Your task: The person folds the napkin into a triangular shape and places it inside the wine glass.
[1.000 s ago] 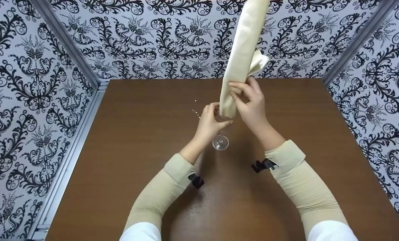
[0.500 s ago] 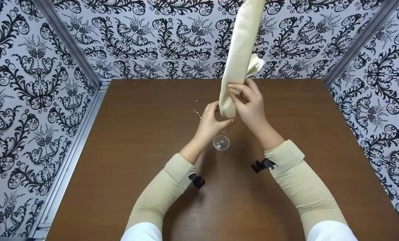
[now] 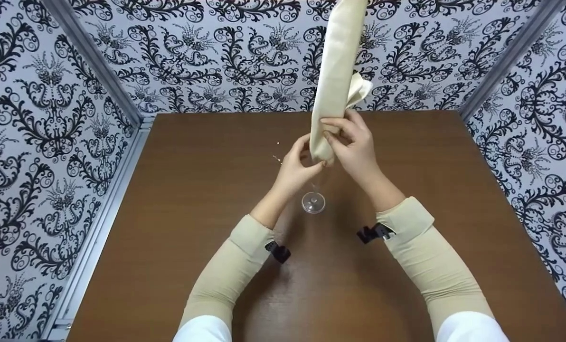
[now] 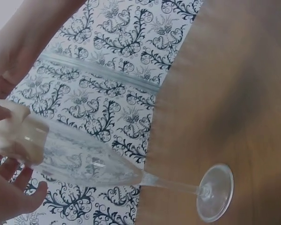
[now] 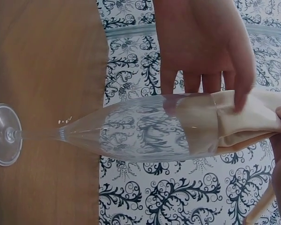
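Note:
A champagne flute (image 5: pixel 136 129) of clear glass stands upright, its round foot (image 3: pixel 313 203) on the brown table. A cream folded napkin (image 3: pixel 337 71) rises tall from its mouth; the lower end shows through the glass inside the upper bowl (image 4: pixel 35 140). Just above the rim, my right hand (image 3: pixel 356 147) pinches the napkin between thumb and fingers. My left hand (image 3: pixel 292 168) curves round the flute's mouth from the left. In the right wrist view, its fingers reach behind the glass and its thumb (image 5: pixel 243 89) touches the cloth at the rim. A loose napkin corner (image 3: pixel 359 90) sticks out to the right.
The wooden tabletop (image 3: pixel 193 213) runs back to a wall with black scroll patterns (image 3: pixel 207 52). Metal rails (image 3: pixel 100 204) line the left side. Each forearm has a beige sleeve with a small black wrist camera (image 3: pixel 277 251).
The napkin's top has swung left, so it stands more upright. My left hand has shifted slightly up at the flute's mouth. The right hand keeps its pinch, and the flute's foot stays in place.

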Available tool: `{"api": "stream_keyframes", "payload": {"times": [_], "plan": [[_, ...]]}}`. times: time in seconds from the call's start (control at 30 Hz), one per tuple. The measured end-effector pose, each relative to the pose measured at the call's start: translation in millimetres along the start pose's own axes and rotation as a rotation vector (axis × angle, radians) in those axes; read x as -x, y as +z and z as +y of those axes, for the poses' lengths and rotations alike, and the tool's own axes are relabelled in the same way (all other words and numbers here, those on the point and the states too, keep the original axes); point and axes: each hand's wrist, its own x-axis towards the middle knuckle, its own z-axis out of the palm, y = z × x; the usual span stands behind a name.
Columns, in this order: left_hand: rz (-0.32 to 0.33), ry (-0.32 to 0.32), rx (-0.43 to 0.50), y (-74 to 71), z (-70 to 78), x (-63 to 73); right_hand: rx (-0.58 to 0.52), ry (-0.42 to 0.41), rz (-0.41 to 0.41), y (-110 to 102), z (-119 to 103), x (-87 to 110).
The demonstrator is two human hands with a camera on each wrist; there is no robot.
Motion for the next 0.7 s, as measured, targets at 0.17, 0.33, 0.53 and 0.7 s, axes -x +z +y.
{"api": "stream_keyframes", "payload": {"times": [0.17, 0.33, 0.53, 0.7], "plan": [[0.032, 0.018, -0.001, 2.3, 3.0, -4.2, -0.017, 0.010, -0.036, -0.3, -3.2, -1.7], [0.047, 0.039, -0.089, 3.1, 4.4, -6.1, -0.014, 0.005, -0.050, 0.0, -2.9, -1.5], [0.041, 0.016, -0.277, 0.8, 5.1, -5.4, -0.054, 0.038, -0.038, 0.7, 2.3, 3.2], [0.031, 0.010, -0.272, 0.8, 5.3, -2.1, -0.075, 0.030, -0.032, 1.1, 2.9, 6.1]]}}
